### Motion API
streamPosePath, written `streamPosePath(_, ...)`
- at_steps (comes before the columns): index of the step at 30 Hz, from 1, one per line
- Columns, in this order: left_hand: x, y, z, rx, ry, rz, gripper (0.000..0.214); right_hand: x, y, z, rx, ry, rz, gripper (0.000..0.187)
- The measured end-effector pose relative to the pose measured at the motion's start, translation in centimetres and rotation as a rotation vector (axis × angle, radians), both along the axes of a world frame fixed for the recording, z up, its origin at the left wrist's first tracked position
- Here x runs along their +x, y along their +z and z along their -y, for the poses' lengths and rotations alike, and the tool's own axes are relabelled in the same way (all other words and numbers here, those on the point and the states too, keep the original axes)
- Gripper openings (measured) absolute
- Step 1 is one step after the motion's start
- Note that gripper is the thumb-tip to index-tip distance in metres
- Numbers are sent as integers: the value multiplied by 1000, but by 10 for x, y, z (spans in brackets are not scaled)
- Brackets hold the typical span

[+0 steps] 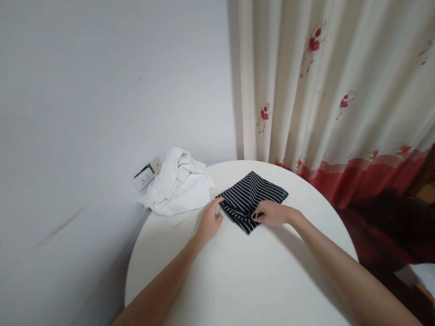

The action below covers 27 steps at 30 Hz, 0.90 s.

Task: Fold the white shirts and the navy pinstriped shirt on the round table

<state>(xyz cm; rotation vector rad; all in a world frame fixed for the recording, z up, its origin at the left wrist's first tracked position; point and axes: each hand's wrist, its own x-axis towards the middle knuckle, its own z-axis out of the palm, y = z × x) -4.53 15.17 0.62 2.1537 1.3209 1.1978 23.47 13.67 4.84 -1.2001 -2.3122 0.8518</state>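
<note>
A pale wall [112, 90] takes up the left side, and a flowered curtain [285, 90] hangs along the right behind a round white table [238, 280]. On the table's far left, against or close to the wall, a white cloth [183, 183] lies in a loose heap; part of it seems to reach past the rim, so a stray tug or a bump from the left forearm could start it sliding off. The striped cloth [249, 192], black with white lines, lies just right of it, toward the back of the tabletop, flat at the far side and rumpled along the near side. The right hand [274, 213] is closed in a pinch on that near edge, gripping a small bunch of fabric; pulling from so small a hold would probably twist the layers and set creases. The left hand [208, 224] is half open, its fingertips at the left corner and its thumb apart, so it seems to have no firm hold. With such light contact on a smooth-looking top, the whole piece could skid or turn askew if the right hand drags. The wall socket [144, 178] sits beside the heap, which partly hides it and could snag there.
</note>
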Motion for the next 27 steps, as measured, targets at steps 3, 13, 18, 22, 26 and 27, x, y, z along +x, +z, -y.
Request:
streamPosePath(3,-2,3,1,47,35,16,64,17,18,13,-235,243,11,29)
streamPosePath(13,-22,9,-6,-3,-381,-223,35,-9,38,45,-219,286,-221,40)
streamPosePath(18,-25,14,-3,-97,-369,-182,30,-84,2,77,139,71,30,53)
streamPosePath(22,-19,9,0,-238,-355,-47,26,-115,-19,94,283,-31,268,65)
streamPosePath(26,-11,6,3,-353,-350,142,29,-122,-25,94,336,-97,313,30)
streamPosePath(27,-9,7,4,-325,-338,178,30,-120,-25,91,317,-103,290,28)
